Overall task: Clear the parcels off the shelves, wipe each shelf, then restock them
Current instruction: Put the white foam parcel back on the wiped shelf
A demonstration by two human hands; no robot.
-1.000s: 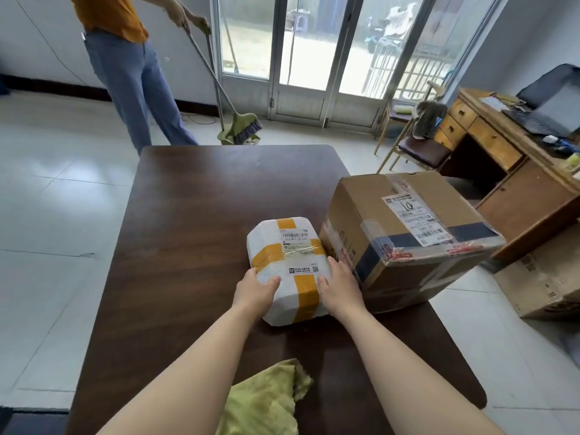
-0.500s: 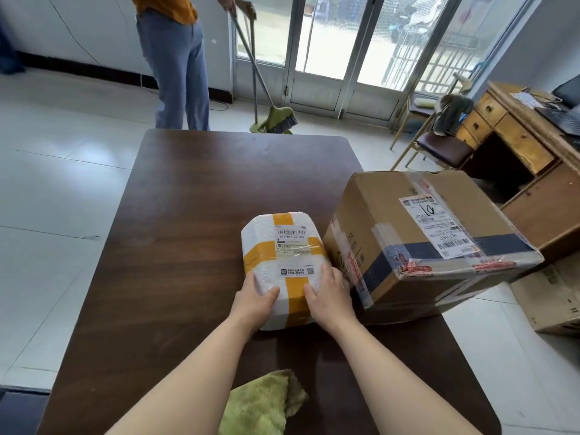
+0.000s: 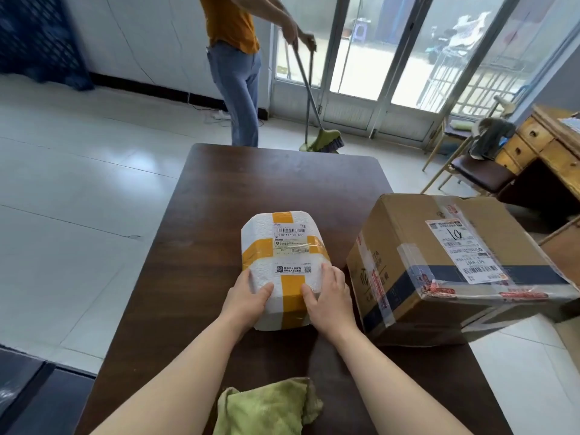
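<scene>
A dark brown wooden desk [image 3: 219, 196] fills the middle of the frame, its far edge toward the upper centre, standing on a pale tiled floor [image 3: 78, 189]. Glass doors [image 3: 376, 58] run across the upper right; a second, yellow wooden desk with drawers [image 3: 533, 142] and one chair [image 3: 477, 174] sit at the right edge.

Two parcels lie on the dark desk. One white parcel [image 3: 285, 246] crossed with orange tape is at the centre; one large cardboard box [image 3: 439, 255] is just beside it to the right, its corner overhanging the desk edge. One green cloth [image 3: 266, 409] lies crumpled at the bottom centre.

The left hand [image 3: 246, 296] presses the white parcel's near left side and the right hand [image 3: 326, 296] its near right side, each grip closed against the wrapping, thumbs on top.

One other person [image 3: 235, 58] stands at the upper centre holding one broom [image 3: 323, 139] near the doors.
</scene>
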